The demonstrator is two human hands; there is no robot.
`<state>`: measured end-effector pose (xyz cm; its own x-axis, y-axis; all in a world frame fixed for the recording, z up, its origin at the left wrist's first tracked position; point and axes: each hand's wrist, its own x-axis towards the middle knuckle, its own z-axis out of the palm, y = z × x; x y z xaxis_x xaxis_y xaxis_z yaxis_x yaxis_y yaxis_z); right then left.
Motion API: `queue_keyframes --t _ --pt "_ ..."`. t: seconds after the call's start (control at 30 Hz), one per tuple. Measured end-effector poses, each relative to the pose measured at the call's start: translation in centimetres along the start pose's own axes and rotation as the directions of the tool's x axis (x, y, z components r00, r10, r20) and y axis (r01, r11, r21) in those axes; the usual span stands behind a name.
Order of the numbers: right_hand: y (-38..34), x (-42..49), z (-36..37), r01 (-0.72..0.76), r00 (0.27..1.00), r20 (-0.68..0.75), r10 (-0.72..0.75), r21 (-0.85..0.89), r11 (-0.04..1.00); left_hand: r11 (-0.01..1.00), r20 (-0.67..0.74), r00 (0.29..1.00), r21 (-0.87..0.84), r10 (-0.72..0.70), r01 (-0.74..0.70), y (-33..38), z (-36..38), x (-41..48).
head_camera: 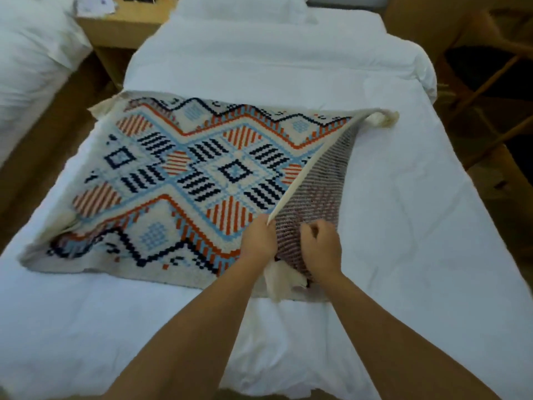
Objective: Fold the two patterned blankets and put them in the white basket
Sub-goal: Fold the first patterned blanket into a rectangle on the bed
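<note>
The blanket is spread on the bed, mid-frame. Its raised right edge is pinched by the left hand, and its underside is gripped by the curled fingers of the right hand.

Cream blanket with orange, navy, light-blue zigzags and striped diamonds; white bed.

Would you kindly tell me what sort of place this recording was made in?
Most likely a bedroom, perhaps a twin hotel room: the white-sheeted bed under the orange, blue and cream patterned blanket, a second white-covered bed at the left, and a light wooden nightstand between them.
</note>
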<state>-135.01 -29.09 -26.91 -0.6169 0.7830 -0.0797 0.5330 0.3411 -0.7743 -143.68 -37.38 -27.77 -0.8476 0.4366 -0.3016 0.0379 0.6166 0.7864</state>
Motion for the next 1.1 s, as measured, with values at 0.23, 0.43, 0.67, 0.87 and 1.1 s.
queue_keyframes --t 0.23,0.43,0.67,0.87,1.1 --pt "-8.8 1.9 11.1 -0.163 0.958 0.231 0.172 -0.056 0.985 0.976 0.066 0.981 0.108 0.185 -0.191 -7.7 -10.6 1.2" --pt "-16.4 0.0 20.9 -0.145 0.926 0.337 0.171 -0.1 0.984 0.985 0.062 0.985 0.048 0.161 -0.164 -13.3 -18.9 2.2" --pt "-22.3 -1.7 29.5 0.042 0.93 0.362 0.062 -0.273 0.961 0.998 -0.058 0.997 0.043 0.054 -0.052 -18.5 -27.1 3.3" --pt "-26.9 -3.4 36.5 0.22 0.857 0.508 -0.091 -0.199 0.955 0.991 -0.16 0.982 0.073 -0.098 0.111 -23.5 -33.1 5.7" --pt "-27.9 -5.9 43.8 0.275 0.79 0.607 -0.084 -0.228 0.934 0.969 -0.03 0.989 0.198 -0.144 0.147 -29.9 -37.5 7.3"
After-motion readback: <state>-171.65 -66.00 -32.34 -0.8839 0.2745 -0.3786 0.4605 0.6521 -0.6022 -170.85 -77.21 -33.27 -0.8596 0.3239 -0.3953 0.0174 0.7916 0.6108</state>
